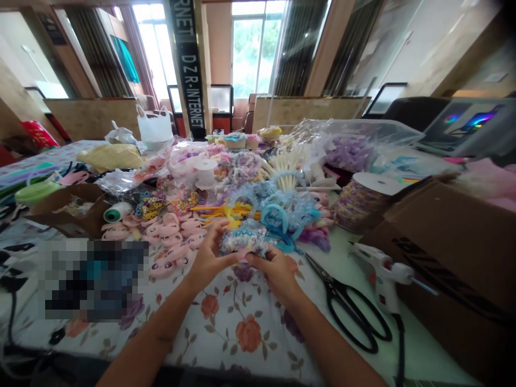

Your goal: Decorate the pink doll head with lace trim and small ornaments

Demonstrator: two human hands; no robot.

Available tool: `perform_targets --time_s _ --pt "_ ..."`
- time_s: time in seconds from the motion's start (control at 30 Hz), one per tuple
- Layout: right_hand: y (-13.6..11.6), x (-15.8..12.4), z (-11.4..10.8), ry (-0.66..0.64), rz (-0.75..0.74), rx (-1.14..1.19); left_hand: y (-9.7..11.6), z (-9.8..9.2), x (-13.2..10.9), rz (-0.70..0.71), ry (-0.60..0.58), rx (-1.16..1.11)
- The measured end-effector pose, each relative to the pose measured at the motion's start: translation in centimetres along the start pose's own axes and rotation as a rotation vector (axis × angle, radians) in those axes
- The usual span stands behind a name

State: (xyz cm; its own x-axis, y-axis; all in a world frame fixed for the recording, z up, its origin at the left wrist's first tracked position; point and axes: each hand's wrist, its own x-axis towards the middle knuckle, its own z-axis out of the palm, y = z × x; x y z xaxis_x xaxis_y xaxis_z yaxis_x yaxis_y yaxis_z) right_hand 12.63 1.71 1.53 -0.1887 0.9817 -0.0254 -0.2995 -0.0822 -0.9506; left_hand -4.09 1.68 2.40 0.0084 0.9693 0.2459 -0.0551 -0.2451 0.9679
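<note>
Between both hands, over the near middle of the table, is a fluffy pale-blue and white yarn piece (243, 236) with a row of blue bead-like bits on top. A little peach colour shows at its lower edge. My left hand (212, 252) is closed round its left side, thumb across the front. My right hand (276, 269) grips the right side, the two thumbs nearly meeting. Several peach doll faces (167, 236) with painted eyes lie left of my left hand. Light-blue fluffy yarn (262, 196) and a bright blue looped strip (274, 215) lie just behind the held piece.
Black-handled scissors (342, 301) lie to the right, beside a white glue gun (381, 274) and a large cardboard box (451, 258). A spool of mixed yarn (365, 201) stands behind. At left are a small open box (66, 215) and a thread cone (117, 212).
</note>
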Motion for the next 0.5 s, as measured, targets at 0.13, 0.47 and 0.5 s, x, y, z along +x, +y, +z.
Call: perform_targets --time_s 0.13,0.47,0.5 --pt "0.8 -0.3 0.0 0.019 0.022 0.002 -0.5 -0.4 0.1 -0.195 -0.107 -0.064" --pt "1.7 -0.1 -0.8 0.092 -0.046 -0.199 -2.1 0.2 -0.4 -0.207 -0.046 0.041" --pt "1.8 0.0 -0.8 0.1 -0.044 -0.201 -2.1 0.2 -0.3 -0.203 -0.042 0.042"
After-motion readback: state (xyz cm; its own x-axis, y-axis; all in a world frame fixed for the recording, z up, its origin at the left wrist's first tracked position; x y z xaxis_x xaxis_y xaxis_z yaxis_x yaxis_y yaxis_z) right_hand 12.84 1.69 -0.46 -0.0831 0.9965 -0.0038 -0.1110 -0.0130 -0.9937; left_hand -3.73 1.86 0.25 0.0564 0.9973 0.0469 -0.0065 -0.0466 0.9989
